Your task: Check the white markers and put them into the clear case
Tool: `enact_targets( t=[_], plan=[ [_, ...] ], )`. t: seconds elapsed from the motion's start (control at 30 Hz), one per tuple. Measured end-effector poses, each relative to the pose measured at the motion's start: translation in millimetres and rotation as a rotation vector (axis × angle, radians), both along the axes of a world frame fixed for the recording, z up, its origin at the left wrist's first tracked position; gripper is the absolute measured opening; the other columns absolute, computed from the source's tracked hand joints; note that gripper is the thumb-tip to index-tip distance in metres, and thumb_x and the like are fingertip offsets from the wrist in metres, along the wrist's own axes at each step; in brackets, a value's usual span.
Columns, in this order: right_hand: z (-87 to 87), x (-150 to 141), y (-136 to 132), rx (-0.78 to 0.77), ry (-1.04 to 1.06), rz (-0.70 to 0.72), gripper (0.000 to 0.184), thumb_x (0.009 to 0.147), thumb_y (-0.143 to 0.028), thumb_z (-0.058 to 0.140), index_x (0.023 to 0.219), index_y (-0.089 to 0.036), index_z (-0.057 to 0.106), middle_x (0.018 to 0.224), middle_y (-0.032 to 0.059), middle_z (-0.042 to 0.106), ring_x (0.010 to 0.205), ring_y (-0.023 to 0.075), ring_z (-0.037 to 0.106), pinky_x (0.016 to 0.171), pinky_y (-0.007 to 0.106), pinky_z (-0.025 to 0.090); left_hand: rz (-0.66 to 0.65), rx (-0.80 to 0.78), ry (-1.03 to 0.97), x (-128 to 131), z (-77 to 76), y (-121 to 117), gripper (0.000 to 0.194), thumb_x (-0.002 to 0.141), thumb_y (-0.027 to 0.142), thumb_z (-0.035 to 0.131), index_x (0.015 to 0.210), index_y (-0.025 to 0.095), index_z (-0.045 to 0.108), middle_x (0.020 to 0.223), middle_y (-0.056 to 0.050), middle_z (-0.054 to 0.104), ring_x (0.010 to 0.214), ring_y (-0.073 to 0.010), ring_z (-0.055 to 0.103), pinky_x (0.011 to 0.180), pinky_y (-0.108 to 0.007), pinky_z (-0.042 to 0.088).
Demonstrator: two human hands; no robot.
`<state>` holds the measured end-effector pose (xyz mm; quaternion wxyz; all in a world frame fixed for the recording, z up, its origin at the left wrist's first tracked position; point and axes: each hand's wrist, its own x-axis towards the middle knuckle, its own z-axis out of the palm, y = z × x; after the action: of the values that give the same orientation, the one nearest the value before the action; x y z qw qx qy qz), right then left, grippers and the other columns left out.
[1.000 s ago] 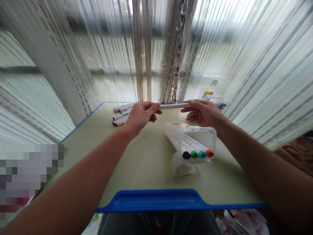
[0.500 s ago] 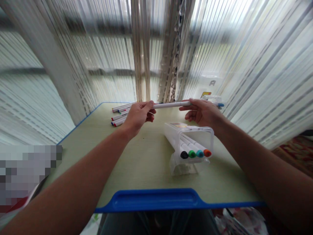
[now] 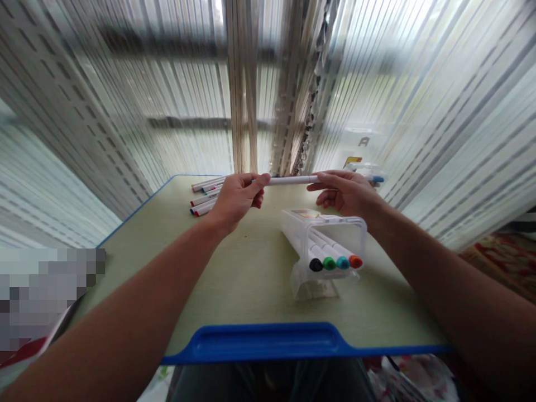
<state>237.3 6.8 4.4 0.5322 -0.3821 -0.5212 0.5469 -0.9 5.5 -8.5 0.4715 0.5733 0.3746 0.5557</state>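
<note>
A long white marker (image 3: 291, 180) with a blue end is held level above the far side of the table by both hands. My left hand (image 3: 237, 198) pinches its left end with thumb and fingers. Around its right part my right hand (image 3: 345, 192) has its fingers closed. Below the hands a clear plastic marker case (image 3: 324, 245) lies on the table, open toward me, with several markers in it showing black, green, teal and orange caps. Several loose white markers (image 3: 207, 195) lie on the table left of my left hand.
The table (image 3: 251, 268) has a pale green top and a blue rim with a blue pencil groove (image 3: 268, 340) at the near edge. Sheer striped curtains (image 3: 419, 111) hang close behind and beside the table. A small clear box (image 3: 364, 167) stands at the far right corner.
Both hands and the marker have stayed almost still; the marker dropped very slightly and the view shifted a little.
</note>
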Motion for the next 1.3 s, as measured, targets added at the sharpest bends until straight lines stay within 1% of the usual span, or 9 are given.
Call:
enact_targets(
  t=[0.1, 0.23, 0.33, 0.47, 0.6, 0.77, 1.0, 1.2, 1.3],
  plan=[
    [0.4, -1.0, -0.4, -0.005, -0.009, -0.011, 0.018, 0.075, -0.026, 0.085, 0.083, -0.015, 0.073, 0.074, 0.0055, 0.078, 0.044, 0.0095, 0.065, 0.04, 0.017, 0.05, 0.004, 0.021, 0.019, -0.8, -0.7, 0.4, 0.034, 0.075, 0.043, 0.083, 0.073, 0.013, 0.069, 0.055, 0.003, 0.055, 0.046, -0.0066, 0.049, 0.046, -0.021, 0.041],
    [0.6, -1.0, -0.2, 0.006, -0.019, -0.013, 0.024, 0.068, -0.028, 0.09, 0.081, -0.015, 0.074, 0.073, 0.0056, 0.077, 0.044, 0.0096, 0.065, 0.04, 0.017, 0.05, 0.03, 0.028, 0.061, -1.0, -0.4, -0.2, 0.032, 0.073, 0.039, 0.085, 0.086, 0.011, 0.075, 0.053, 0.002, 0.057, 0.045, -0.0065, 0.048, 0.045, -0.02, 0.038],
    [-0.3, 0.4, 1.1, 0.02, -0.012, -0.005, 0.028, 0.065, -0.03, 0.092, 0.081, -0.016, 0.075, 0.073, 0.0056, 0.078, 0.044, 0.0098, 0.065, 0.04, 0.017, 0.051, 0.021, 0.011, 0.042, 0.0, 1.6, -1.7, 0.025, 0.077, 0.032, 0.082, 0.087, 0.011, 0.076, 0.058, 0.001, 0.059, 0.047, -0.0064, 0.05, 0.047, -0.02, 0.04],
    [-1.3, 1.9, 2.3, 0.044, -0.008, -0.01, 0.031, 0.063, -0.031, 0.093, 0.083, -0.017, 0.075, 0.073, 0.0044, 0.078, 0.044, 0.009, 0.065, 0.04, 0.017, 0.05, 0.031, -0.055, -0.019, 2.1, 5.5, -3.8, 0.011, 0.086, 0.022, 0.071, 0.086, 0.011, 0.074, 0.069, -0.002, 0.065, 0.05, -0.0065, 0.053, 0.049, -0.021, 0.045],
    [-2.3, 2.7, 1.9, 0.082, -0.02, -0.011, 0.032, 0.065, -0.029, 0.092, 0.09, -0.019, 0.075, 0.076, 0.0027, 0.078, 0.047, 0.0088, 0.065, 0.042, 0.017, 0.049, 0.035, -0.089, -0.045, 3.3, 7.3, -4.8, 0.011, 0.09, 0.019, 0.065, 0.09, 0.012, 0.073, 0.073, -0.003, 0.067, 0.051, -0.0072, 0.055, 0.05, -0.021, 0.046],
    [-5.1, 3.4, 3.2, 0.097, -0.048, -0.015, 0.035, 0.066, -0.029, 0.091, 0.096, -0.02, 0.075, 0.083, 0.0035, 0.078, 0.05, 0.009, 0.066, 0.044, 0.018, 0.05, 0.055, -0.101, -0.023, 3.1, 6.9, -4.3, 0.01, 0.085, 0.014, 0.067, 0.093, 0.012, 0.073, 0.079, -0.004, 0.069, 0.055, -0.0069, 0.056, 0.053, -0.021, 0.049],
    [-6.7, 2.7, 5.2, 0.096, -0.072, -0.032, 0.033, 0.067, -0.032, 0.091, 0.092, -0.018, 0.075, 0.079, 0.0039, 0.077, 0.049, 0.0085, 0.065, 0.043, 0.018, 0.051, 0.056, -0.055, -0.007, 2.6, 4.3, -3.9, 0.018, 0.078, 0.007, 0.073, 0.095, 0.011, 0.073, 0.07, -0.001, 0.065, 0.059, -0.0089, 0.059, 0.056, -0.022, 0.052],
    [-6.7, 2.8, 2.5, 0.105, -0.075, -0.014, 0.036, 0.064, -0.03, 0.093, 0.094, -0.019, 0.076, 0.081, 0.0036, 0.078, 0.052, 0.0089, 0.066, 0.046, 0.019, 0.053, 0.047, -0.045, -0.055, 3.3, 4.3, -4.0, 0.017, 0.078, 0.006, 0.075, 0.094, 0.01, 0.072, 0.074, -0.003, 0.069, 0.062, -0.0103, 0.065, 0.06, -0.024, 0.057],
    [-6.9, 2.7, 1.6, 0.12, -0.063, 0.004, 0.038, 0.062, -0.027, 0.094, 0.094, -0.02, 0.075, 0.075, 0.0008, 0.075, 0.053, 0.0095, 0.066, 0.047, 0.019, 0.054, 0.04, -0.064, -0.071, 3.7, 5.2, -4.9, 0.016, 0.078, 0.008, 0.076, 0.094, 0.009, 0.072, 0.076, -0.004, 0.071, 0.062, -0.0105, 0.067, 0.065, -0.026, 0.06]
  ],
)
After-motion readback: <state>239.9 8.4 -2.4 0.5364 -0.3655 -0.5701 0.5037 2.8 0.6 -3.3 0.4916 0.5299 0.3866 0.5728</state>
